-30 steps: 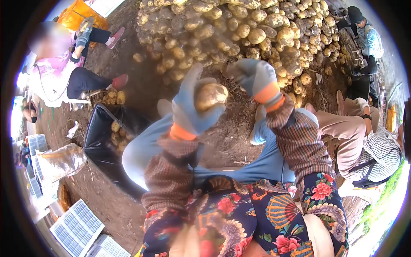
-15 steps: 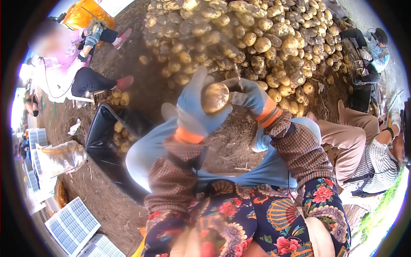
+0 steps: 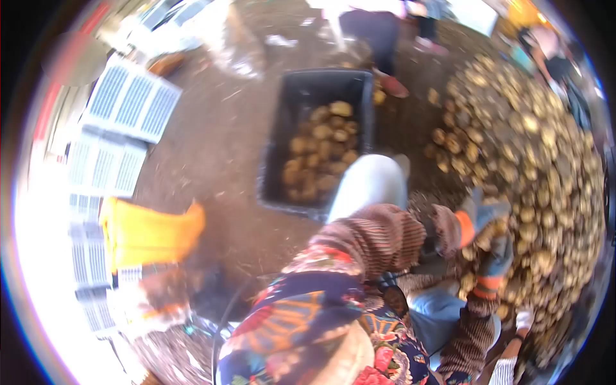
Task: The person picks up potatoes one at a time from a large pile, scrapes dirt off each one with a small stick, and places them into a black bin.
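Observation:
My left hand, in a blue-grey glove with an orange cuff, is at the near edge of a large heap of potatoes. Just below it in the view is my right hand, gloved the same way. Between the two gloves shows a blurred yellow-brown potato, which my left hand appears to hold. Motion smears the right fingers, so whether they grip it cannot be told. Beside my left knee stands a black plastic crate with several potatoes inside.
White slatted crates line the left side, with a yellow sack near them. A clear plastic bag lies beyond the black crate. Another person's legs are at the top. A co-worker's white-gloved hand reaches by the heap at lower right.
My view has swung left, so the heap and both hands now appear at the right and the whole black crate shows. The gloved hands stay close together with the potato between them.

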Tool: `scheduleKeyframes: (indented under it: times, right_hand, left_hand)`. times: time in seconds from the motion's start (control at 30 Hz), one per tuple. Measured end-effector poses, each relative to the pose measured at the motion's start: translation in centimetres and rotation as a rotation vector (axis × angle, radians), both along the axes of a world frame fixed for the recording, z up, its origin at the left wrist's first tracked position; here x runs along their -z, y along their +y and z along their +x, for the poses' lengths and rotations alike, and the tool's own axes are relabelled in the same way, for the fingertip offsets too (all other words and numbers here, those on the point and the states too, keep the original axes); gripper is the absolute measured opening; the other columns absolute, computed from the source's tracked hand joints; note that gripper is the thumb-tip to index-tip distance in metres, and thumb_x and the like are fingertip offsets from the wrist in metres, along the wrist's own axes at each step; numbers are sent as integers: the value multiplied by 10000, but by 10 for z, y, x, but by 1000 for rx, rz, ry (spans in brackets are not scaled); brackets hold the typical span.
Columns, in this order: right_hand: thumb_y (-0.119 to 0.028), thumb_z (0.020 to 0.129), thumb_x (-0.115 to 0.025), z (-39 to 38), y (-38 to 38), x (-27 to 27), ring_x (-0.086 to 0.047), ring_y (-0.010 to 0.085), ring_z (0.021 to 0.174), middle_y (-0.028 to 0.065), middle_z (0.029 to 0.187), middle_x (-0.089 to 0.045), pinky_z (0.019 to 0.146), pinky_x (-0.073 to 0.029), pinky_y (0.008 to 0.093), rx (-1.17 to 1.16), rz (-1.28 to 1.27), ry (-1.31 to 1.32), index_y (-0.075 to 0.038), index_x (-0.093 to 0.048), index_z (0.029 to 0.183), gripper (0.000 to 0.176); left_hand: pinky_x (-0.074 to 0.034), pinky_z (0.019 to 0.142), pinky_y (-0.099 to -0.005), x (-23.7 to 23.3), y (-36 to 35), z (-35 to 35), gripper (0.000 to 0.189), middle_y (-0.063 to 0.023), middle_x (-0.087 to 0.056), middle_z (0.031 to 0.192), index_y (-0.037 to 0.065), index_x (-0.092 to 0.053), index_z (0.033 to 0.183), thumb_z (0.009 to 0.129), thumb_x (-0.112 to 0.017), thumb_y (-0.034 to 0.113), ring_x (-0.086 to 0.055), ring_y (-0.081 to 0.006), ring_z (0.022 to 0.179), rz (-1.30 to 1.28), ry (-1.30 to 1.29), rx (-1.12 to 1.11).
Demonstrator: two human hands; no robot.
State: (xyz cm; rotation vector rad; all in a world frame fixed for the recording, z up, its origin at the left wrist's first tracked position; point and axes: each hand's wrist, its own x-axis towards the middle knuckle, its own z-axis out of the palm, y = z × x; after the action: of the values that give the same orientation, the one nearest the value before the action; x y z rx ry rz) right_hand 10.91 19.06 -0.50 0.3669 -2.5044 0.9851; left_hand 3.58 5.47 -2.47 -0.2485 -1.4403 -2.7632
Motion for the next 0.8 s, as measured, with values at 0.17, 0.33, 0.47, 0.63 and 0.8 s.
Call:
scheduleKeyframes:
  times: [0.17,0.33,0.47,0.63,0.8]
  right_hand:
    - [-360,1030,-597,-13,-9,-32,-579,181,709,77,930,-664,605,-478,311,-173,-327,-36,44,-594,1315,494]
    - [-305,1065,-576,-23,-10,-32,-368,32,525,-39,774,-586,477,-299,218,-16,-871,-351,-13,-648,1276,368]
    - [-347,1043,-616,-34,12,21,-334,31,502,-81,686,-506,453,-256,240,244,-926,-489,-55,-687,1272,377]
    - [-350,1015,-660,-27,1,32,-331,42,469,-89,644,-491,426,-231,247,387,-930,-525,-65,-712,1246,371]
    - [-356,1011,-664,-20,-7,26,-333,45,465,-84,640,-495,422,-231,250,403,-861,-532,-64,-716,1230,369]
  left_hand:
    - [-531,921,-361,-89,-83,6,427,-94,-688,1112,47,-674,1182,778,-785,125,-666,-238,1040,105,-211,30]
    - [-505,610,-364,-95,-264,-28,164,-66,-681,832,59,-674,888,923,-653,218,-631,-205,691,12,415,-208]
    - [-528,644,-310,-134,-496,103,217,-66,-695,902,82,-690,1022,926,-648,272,-637,-203,734,149,-76,-304]
    - [-575,665,-380,-172,-730,292,97,-69,-738,831,137,-743,795,821,-707,223,-713,-241,777,-2273,-372,-1262]
    - [-567,732,-399,-185,-811,412,115,-113,-721,914,127,-744,881,837,-711,228,-693,-276,853,-1922,-1000,-1525]
